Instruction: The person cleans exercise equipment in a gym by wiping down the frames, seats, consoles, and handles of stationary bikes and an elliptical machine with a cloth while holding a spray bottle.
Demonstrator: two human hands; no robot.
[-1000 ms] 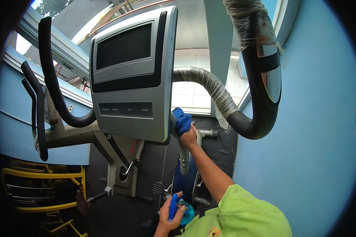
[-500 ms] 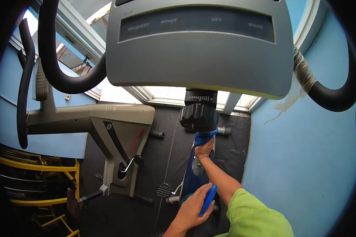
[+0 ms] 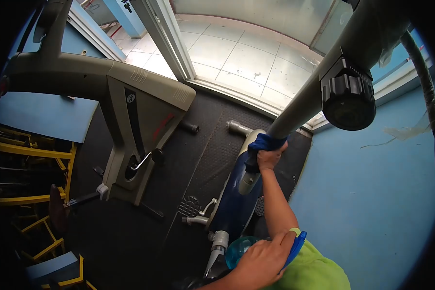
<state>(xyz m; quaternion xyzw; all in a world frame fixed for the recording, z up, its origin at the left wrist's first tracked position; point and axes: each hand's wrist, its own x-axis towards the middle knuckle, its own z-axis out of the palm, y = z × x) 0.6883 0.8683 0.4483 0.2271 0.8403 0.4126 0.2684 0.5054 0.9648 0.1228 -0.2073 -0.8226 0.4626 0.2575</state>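
I am in what looks like a gym, with my right hand point(image 3: 271, 157) at an exercise bike point(image 3: 237, 198) that has a pedal point(image 3: 189, 207) and a big black knob point(image 3: 348, 102). A second exercise bike point(image 3: 142, 101) stands to the left of my left hand point(image 3: 261, 261), and dark textured matting point(image 3: 205, 145) covers the floor below, beside a light blue wall point(image 3: 362, 198).

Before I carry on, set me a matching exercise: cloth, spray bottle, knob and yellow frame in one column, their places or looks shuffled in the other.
1. Cloth
2. Spray bottle
3. Knob
4. Yellow frame

A. Black, with a ridged rim
B. In the left hand
C. Far left of the view
D. Against the grey post, in the right hand

Pairs: 1-D, 2-B, 3-A, 4-C
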